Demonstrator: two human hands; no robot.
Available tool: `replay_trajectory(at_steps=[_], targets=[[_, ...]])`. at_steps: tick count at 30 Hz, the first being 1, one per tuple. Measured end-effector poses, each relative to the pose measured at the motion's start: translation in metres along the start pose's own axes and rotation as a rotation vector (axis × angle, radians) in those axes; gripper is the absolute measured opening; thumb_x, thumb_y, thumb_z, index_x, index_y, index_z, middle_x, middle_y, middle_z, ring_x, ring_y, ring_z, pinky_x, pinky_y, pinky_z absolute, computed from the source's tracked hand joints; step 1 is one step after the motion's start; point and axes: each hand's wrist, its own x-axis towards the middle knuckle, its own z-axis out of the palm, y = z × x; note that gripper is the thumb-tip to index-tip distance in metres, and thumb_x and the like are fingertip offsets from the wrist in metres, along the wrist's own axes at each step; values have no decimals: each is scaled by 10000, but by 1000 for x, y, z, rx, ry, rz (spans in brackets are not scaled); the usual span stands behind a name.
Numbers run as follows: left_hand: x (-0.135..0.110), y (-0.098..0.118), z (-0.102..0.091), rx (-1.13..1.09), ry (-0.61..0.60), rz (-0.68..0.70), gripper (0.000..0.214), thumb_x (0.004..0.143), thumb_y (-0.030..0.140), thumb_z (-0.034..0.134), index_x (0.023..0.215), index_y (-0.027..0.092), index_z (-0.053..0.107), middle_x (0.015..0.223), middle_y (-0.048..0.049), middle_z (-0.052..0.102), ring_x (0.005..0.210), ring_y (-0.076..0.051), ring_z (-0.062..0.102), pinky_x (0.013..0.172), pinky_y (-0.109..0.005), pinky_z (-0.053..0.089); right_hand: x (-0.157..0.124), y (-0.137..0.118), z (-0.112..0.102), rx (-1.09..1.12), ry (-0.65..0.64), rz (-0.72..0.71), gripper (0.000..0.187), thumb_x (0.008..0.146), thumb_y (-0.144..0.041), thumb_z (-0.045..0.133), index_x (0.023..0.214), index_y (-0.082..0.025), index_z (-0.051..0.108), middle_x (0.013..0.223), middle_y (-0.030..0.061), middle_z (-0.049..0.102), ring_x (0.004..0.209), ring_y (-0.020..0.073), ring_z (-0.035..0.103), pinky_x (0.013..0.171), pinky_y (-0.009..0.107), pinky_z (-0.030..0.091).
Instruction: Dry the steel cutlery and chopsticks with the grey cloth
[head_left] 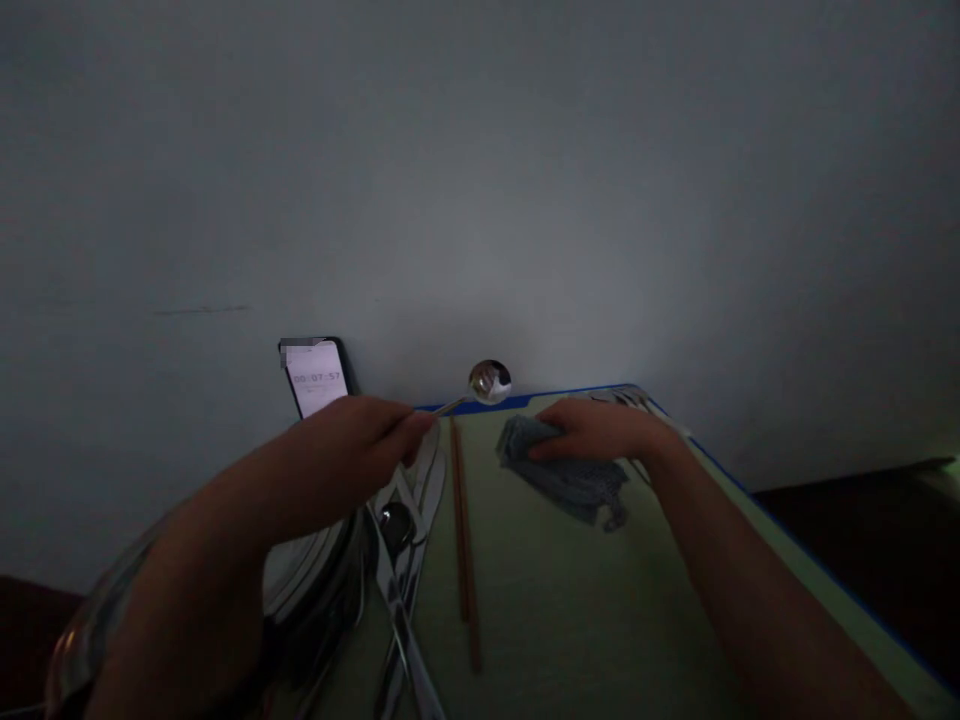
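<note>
My left hand point(360, 440) is closed round the handle of a metal spoon point(489, 383), whose shiny bowl points up and away near the table's far edge. My right hand point(596, 432) rests on a crumpled grey cloth point(570, 475) lying on the pale green table point(585, 620), with its fingers curled over the cloth's far end. Between the hands lies a pair of brown chopsticks point(465, 540), running towards me.
A pile of metal cutlery point(401, 560) lies left of the chopsticks, beside a round metal dish point(300, 580) under my left forearm. A lit phone point(316, 378) leans against the grey wall. More cutlery point(634, 400) sits at the far right corner. The table's blue-edged right side drops off.
</note>
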Motion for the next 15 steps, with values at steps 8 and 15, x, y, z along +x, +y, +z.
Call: replay_trajectory(at_steps=[8, 15], targets=[[26, 4, 30, -236, -78, 38, 327, 851, 352, 321, 582, 201, 430, 427, 57, 416, 355, -91, 375, 374, -204, 296, 35, -43, 31, 932, 389, -416, 363, 911, -362, 358, 1196, -206, 518, 1127, 77, 606, 936, 135, 586, 776, 290, 478], [28, 18, 50, -519, -189, 43, 333, 899, 442, 301, 730, 189, 436, 470, 64, 450, 336, -88, 429, 312, -186, 344, 36, -46, 29, 1088, 620, -411, 220, 838, -350, 507, 902, -184, 637, 872, 27, 656, 616, 61, 494, 533, 198, 387]])
